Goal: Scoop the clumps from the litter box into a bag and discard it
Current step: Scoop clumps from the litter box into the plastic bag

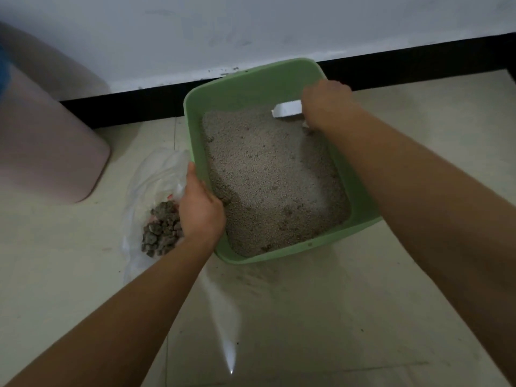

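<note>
Green litter box (279,79) on tiled floor (307,317) near the wall, filled with grey litter (268,177). Right hand (326,103) closed around a white scoop (287,109) at the box's far right corner. Left hand (201,208) grips the box's left rim. Clear bag (156,174) beside it on the floor holds dark clumps (162,230). Pink bin (47,141) far left.

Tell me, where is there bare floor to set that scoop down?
Bare tiled floor lies in front of the green litter box, between the forearms, and to its right. Left is crowded: the clear bag of clumps beside the pink bin.
</note>
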